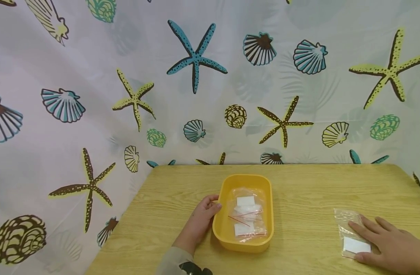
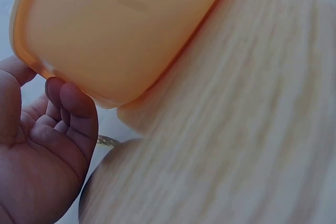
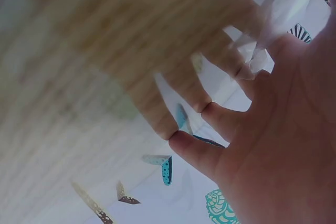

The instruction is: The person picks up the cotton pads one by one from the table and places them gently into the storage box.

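Observation:
A yellow plastic bin (image 1: 242,246) stands on the wooden table, and my left hand (image 1: 201,217) holds its left side by the rim. From the left wrist, curled fingers (image 2: 79,100) show right against the bin's wall (image 2: 121,35). Inside lie several clear zip bags (image 1: 247,214) with red closure lines and white pieces in them. Off to the right, my right hand (image 1: 390,242) rests with spread fingers over the edge of another clear bag (image 1: 342,221), which contains a white rectangular piece (image 1: 356,245). In the right wrist view, the fingertips (image 3: 181,140) touch the glossy tabletop, with crumpled plastic (image 3: 286,9) near the thumb.
The light wooden table (image 1: 306,198) runs back to a white curtain (image 1: 223,141) printed with starfish and shells. More of this curtain hangs along the left side. Bare wood lies between the bin and the bag at the right.

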A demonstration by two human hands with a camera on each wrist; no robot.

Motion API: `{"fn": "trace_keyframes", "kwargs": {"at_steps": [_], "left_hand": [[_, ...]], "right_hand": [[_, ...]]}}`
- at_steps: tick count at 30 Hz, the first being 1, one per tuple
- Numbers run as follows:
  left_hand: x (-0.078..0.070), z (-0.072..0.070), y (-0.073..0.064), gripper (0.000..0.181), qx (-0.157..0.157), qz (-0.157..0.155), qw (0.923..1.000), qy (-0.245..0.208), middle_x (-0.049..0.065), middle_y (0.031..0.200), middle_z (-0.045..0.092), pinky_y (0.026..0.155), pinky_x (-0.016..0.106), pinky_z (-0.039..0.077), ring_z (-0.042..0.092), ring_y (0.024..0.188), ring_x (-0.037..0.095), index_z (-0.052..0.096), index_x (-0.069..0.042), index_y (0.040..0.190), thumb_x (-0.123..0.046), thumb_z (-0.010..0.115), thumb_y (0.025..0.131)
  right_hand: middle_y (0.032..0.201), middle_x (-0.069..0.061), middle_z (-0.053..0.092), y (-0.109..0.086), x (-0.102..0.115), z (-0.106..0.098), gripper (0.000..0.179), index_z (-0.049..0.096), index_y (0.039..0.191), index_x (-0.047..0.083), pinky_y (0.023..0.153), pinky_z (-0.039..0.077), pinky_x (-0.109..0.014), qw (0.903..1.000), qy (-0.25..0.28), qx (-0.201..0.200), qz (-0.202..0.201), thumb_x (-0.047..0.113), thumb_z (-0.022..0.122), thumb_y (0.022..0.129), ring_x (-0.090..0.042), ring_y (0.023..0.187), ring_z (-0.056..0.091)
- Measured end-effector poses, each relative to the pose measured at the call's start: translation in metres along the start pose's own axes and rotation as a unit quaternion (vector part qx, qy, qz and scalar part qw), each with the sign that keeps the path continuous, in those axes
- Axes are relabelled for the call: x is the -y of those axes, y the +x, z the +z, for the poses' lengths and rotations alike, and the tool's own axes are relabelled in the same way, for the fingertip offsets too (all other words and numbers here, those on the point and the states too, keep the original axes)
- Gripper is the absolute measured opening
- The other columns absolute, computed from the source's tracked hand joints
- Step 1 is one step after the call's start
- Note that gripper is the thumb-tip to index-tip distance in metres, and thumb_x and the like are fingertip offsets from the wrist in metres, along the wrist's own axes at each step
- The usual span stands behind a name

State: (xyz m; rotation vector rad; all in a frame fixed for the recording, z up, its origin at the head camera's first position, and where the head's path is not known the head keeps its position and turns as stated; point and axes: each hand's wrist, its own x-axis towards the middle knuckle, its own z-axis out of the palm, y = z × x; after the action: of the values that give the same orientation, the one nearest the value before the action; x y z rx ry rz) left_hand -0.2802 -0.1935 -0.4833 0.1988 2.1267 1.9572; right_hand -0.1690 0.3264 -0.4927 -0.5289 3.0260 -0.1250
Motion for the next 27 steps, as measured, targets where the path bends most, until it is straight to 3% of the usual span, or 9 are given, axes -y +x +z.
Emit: {"fn": "trace_keyframes", "kwargs": {"at_steps": [7, 14, 22, 27], "left_hand": [[0.0017, 0.0001, -0.0002, 0.047, 0.002, -0.001, 1.0, -0.002, 0.019, 0.121, 0.059, 0.086, 0.033, 0.055, 0.062, 0.102, 0.025, 0.044, -0.008, 0.148, -0.027, 0.055, 0.106], [0.002, -0.0023, 0.0015, 0.048, -0.006, -0.003, 1.0, -0.001, 0.018, 0.128, 0.059, 0.09, 0.035, 0.054, 0.062, 0.109, 0.026, 0.045, -0.008, 0.147, -0.029, 0.056, 0.105], [0.0033, -0.0018, 0.0025, 0.048, -0.007, -0.001, 0.9999, 0.013, 0.016, 0.129, 0.059, 0.091, 0.035, 0.054, 0.062, 0.109, 0.025, 0.045, -0.008, 0.146, -0.03, 0.056, 0.106], [0.0044, -0.0005, 0.0035, 0.048, 0.001, 0.003, 0.9999, 0.011, 0.017, 0.128, 0.06, 0.091, 0.034, 0.053, 0.062, 0.109, 0.024, 0.044, -0.007, 0.147, -0.029, 0.055, 0.106]], "right_hand": [[0.153, -0.029, 0.039, -0.0035, 0.0003, 0.0038, 0.092, 0.028, 0.161, 0.028, 0.073, 0.042, -0.079, 0.9999, 0.009, 0.004, -0.006, 0.072, 0.06, 0.087, -0.067, 0.128, 0.035], [0.152, -0.023, 0.043, -0.0003, 0.0059, -0.0015, 0.079, 0.043, 0.154, 0.022, 0.078, 0.045, -0.074, 0.9998, -0.014, -0.013, -0.006, 0.071, 0.052, 0.093, -0.062, 0.125, 0.043], [0.15, -0.02, 0.048, -0.0024, 0.0004, 0.0014, 0.058, 0.044, 0.154, 0.028, 0.08, 0.049, -0.068, 0.9984, -0.016, -0.048, -0.024, 0.053, 0.051, 0.102, -0.059, 0.12, 0.05], [0.149, -0.02, 0.049, -0.0037, -0.0018, -0.001, 0.052, 0.048, 0.153, 0.023, 0.083, 0.049, -0.067, 0.9991, -0.006, -0.04, -0.014, 0.046, 0.047, 0.106, -0.059, 0.118, 0.051]]}}
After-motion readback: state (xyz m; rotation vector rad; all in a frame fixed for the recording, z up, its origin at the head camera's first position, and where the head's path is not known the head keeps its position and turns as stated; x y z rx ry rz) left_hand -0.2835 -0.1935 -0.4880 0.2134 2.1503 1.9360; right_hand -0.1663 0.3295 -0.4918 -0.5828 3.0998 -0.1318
